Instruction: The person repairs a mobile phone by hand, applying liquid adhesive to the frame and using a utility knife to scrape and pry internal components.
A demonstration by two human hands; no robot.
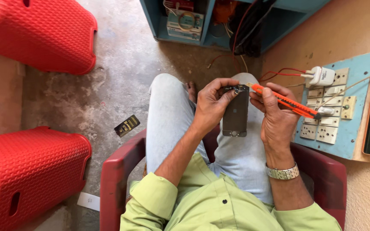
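- Over the lap of a person seated in a dark red plastic chair, the head view shows both hands raised together around a small dark phone.
- The phone is held upright above the pale jeans, its dark face toward the camera, its round button at the near end and its far end up between the fingers.
- The left hand is closed on the phone's far end, thumb and fingertips pinching at the top edge where a small metallic part shows.
- The right hand is wrapped around an orange utility knife, its tip laid against the phone's top right corner. Whether the blade is out I cannot tell.
- Judged from this, the step in hand is working the knife tip into the top edge of the phone, prying or scraping there. The next move seems to call for a steady left-hand pinch and a shallow, light push, since the left fingertips lie close to the tip.
- Around them: two red woven-pattern stools on the concrete floor at left, a small black card lying on the floor, a blue switchboard with a white plug at right, and a blue shelf ahead.
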